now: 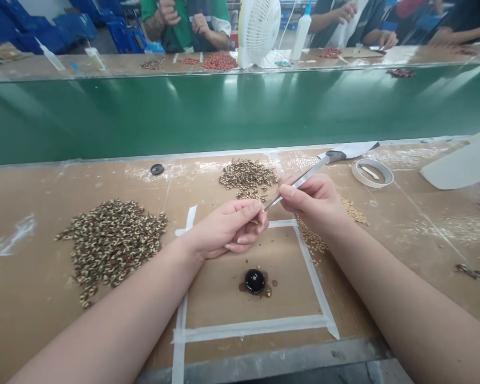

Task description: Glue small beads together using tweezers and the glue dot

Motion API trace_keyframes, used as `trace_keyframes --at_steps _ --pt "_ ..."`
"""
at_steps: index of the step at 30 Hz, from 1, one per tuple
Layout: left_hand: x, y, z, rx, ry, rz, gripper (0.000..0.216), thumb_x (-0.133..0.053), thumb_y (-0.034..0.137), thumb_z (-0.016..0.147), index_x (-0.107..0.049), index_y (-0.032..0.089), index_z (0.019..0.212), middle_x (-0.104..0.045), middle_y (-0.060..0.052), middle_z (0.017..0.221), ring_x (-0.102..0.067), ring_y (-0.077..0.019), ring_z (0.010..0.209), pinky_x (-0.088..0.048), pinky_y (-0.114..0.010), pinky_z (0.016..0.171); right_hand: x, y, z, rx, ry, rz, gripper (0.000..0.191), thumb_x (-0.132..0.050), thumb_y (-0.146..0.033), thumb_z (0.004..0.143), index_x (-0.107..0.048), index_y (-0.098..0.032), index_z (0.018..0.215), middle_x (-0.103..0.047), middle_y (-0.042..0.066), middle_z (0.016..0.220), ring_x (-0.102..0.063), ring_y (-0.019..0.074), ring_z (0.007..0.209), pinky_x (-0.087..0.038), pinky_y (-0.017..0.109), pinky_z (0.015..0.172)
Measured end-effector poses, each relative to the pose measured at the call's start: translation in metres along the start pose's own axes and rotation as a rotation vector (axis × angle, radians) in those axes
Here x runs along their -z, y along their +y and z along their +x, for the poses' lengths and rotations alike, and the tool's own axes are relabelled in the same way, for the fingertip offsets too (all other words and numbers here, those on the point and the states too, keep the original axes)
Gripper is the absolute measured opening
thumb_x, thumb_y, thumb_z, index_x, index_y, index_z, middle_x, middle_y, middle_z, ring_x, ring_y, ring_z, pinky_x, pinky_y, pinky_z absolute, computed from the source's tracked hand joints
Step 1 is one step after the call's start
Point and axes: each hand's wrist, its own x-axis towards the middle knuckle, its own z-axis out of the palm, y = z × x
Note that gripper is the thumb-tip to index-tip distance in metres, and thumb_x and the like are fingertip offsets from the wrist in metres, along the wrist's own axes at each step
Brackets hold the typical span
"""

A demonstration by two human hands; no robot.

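My right hand (310, 200) is closed around a pair of metal tweezers (310, 173), their tips pointing down to the left. Those tips meet the fingertips of my left hand (236, 226), which is pinched on something too small to make out. Below both hands, a small round black dish (255, 281) with glossy dark contents sits inside a white tape outline (256, 326), with brown drips around it. A pile of small dark-and-cream pieces (248, 175) lies just beyond my hands. Tiny beige pieces (312, 237) are heaped partly under my right forearm.
A larger pile of dark, cream and red pieces (116, 242) lies left. A black cap (157, 169), a tape roll (372, 173) and a white sheet (464, 160) rest farther out. Beyond the green belt (184, 114) stand a fan (260, 32) and other people at work.
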Motion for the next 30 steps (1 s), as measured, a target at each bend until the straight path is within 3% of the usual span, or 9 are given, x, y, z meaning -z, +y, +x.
trace_keyframes --at_steps 4,7,10,13,15,18,20,23,30 --pt "0.0 -0.002 0.002 -0.008 0.026 0.02 0.04 -0.07 0.053 0.101 -0.06 0.018 0.084 -0.052 0.002 0.078 -0.031 -0.0033 0.047 -0.018 -0.014 0.037 0.0 0.0 0.0 -0.007 -0.006 0.02 0.03 -0.081 -0.038 0.098 -0.075 -0.017 0.078 -0.039 -0.005 0.064 -0.027 0.0074 0.053 -0.017 0.03 0.049" --pt "-0.001 -0.001 0.002 -0.027 0.131 0.126 0.043 -0.061 0.06 0.102 -0.057 0.021 0.085 -0.054 0.002 0.077 -0.032 -0.006 0.047 -0.017 -0.019 0.038 0.0 0.001 0.0 -0.014 0.002 0.039 0.03 -0.08 -0.04 0.098 -0.075 -0.017 0.079 -0.039 -0.005 0.064 -0.027 0.0073 0.052 -0.017 0.03 0.049" --pt "-0.007 0.011 -0.006 -0.169 0.379 0.573 0.043 -0.055 0.061 0.105 -0.062 0.022 0.087 -0.059 0.0 0.078 -0.043 -0.0105 0.055 -0.029 -0.023 0.046 0.0 0.002 0.0 0.011 0.002 0.037 0.034 -0.079 -0.041 0.099 -0.07 -0.018 0.076 -0.039 -0.005 0.064 -0.028 0.0073 0.053 -0.017 0.03 0.049" --pt "-0.016 0.035 -0.029 -0.261 0.638 1.176 0.037 -0.058 0.055 0.104 -0.072 0.022 0.093 -0.071 -0.004 0.088 -0.06 -0.018 0.078 -0.045 -0.03 0.068 -0.001 0.003 0.001 0.031 -0.016 0.015 0.045 -0.077 -0.043 0.1 -0.061 -0.018 0.067 -0.037 -0.006 0.063 -0.028 0.0074 0.054 -0.017 0.03 0.05" --pt "-0.018 0.053 -0.05 -0.152 0.792 1.435 0.035 -0.058 0.054 0.104 -0.076 0.024 0.099 -0.076 -0.005 0.096 -0.065 -0.0223 0.085 -0.046 -0.034 0.073 -0.001 0.003 0.003 0.029 -0.017 0.0 0.05 -0.076 -0.046 0.1 -0.056 -0.018 0.064 -0.037 -0.006 0.063 -0.028 0.0076 0.054 -0.017 0.03 0.051" --pt "-0.008 0.074 -0.08 0.156 1.015 1.734 0.031 -0.059 0.052 0.1 -0.078 0.028 0.106 -0.079 -0.007 0.114 -0.069 -0.0281 0.091 -0.041 -0.035 0.068 0.0 0.003 0.005 0.031 -0.009 -0.004 0.055 -0.076 -0.05 0.099 -0.051 -0.019 0.061 -0.035 -0.006 0.063 -0.027 0.0079 0.055 -0.017 0.031 0.051" --pt "0.005 0.079 -0.096 0.295 1.082 1.829 0.028 -0.06 0.046 0.099 -0.079 0.028 0.108 -0.08 -0.008 0.121 -0.071 -0.0319 0.097 -0.04 -0.036 0.068 0.0 0.002 0.006 0.029 -0.017 0.005 0.055 -0.076 -0.052 0.098 -0.053 -0.019 0.062 -0.035 -0.006 0.062 -0.028 0.0078 0.054 -0.016 0.03 0.051" --pt "0.022 0.078 -0.112 0.496 1.114 1.815 0.024 -0.065 0.045 0.094 -0.08 0.027 0.099 -0.082 -0.011 0.112 -0.072 -0.0354 0.096 -0.04 -0.037 0.066 -0.001 0.002 0.007 0.014 -0.019 0.016 0.046 -0.079 -0.054 0.095 -0.064 -0.019 0.071 -0.038 -0.007 0.059 -0.028 0.0079 0.053 -0.016 0.029 0.05" --pt "0.03 0.071 -0.12 0.497 1.069 1.744 0.021 -0.063 0.042 0.094 -0.076 0.026 0.09 -0.082 -0.009 0.101 -0.072 -0.0321 0.09 -0.04 -0.035 0.067 -0.002 -0.002 0.01 0.025 -0.049 0.013 0.049 -0.08 -0.054 0.093 -0.058 -0.019 0.067 -0.04 -0.006 0.062 -0.031 0.0087 0.057 -0.02 0.028 0.051"
